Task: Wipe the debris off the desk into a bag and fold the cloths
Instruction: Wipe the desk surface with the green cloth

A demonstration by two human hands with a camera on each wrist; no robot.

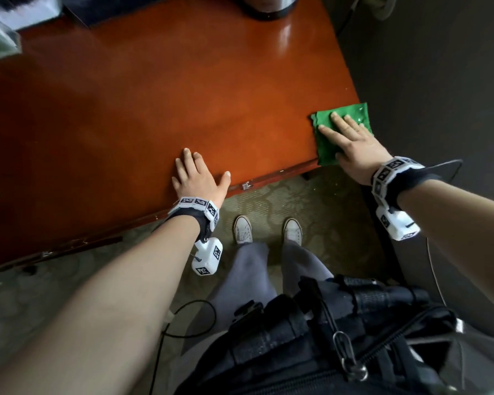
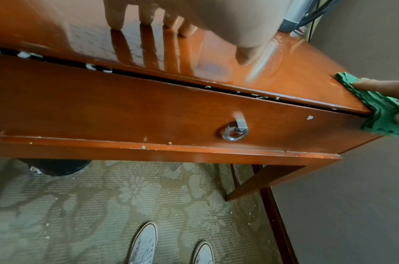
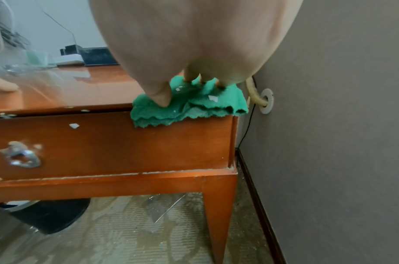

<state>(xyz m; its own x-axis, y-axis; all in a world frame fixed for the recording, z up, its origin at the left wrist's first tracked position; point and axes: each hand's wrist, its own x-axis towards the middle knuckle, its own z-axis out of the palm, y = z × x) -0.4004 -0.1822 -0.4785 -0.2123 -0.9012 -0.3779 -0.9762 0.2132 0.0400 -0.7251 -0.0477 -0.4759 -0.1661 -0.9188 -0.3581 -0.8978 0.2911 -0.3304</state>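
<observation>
The green cloth point(image 1: 330, 146) lies on the near right corner of the desk point(image 1: 154, 109). One edge of the green cloth hangs a little over the front of the desk, just above the drawer point(image 3: 117, 142). The right hand point(image 1: 351, 146) lies flat on top of the green cloth with its fingers point(image 1: 337, 118) straight and spread, pressing it down. So the green cloth is right under this hand, and its far edge reaches almost to the side of the desk next to the wall point(image 3: 329, 125).

The left hand point(image 1: 197, 178) rests flat on the desk too, fingers straight and a bit apart, holding nothing. It is well apart from the green cloth, farther along the front edge of the desk. The right hand is the one that has the green cloth.

Small white bits point(image 3: 213, 98) sit on the green cloth, and one bit point(image 3: 74, 126) sticks to the drawer front. More bits lie on the carpet point(image 2: 149, 196) below the desk.

No bag shows clearly in these pictures. I think the wiping is going on now, and the folding is not done yet. The next push likely goes from the corner toward the desk's edge.
</observation>
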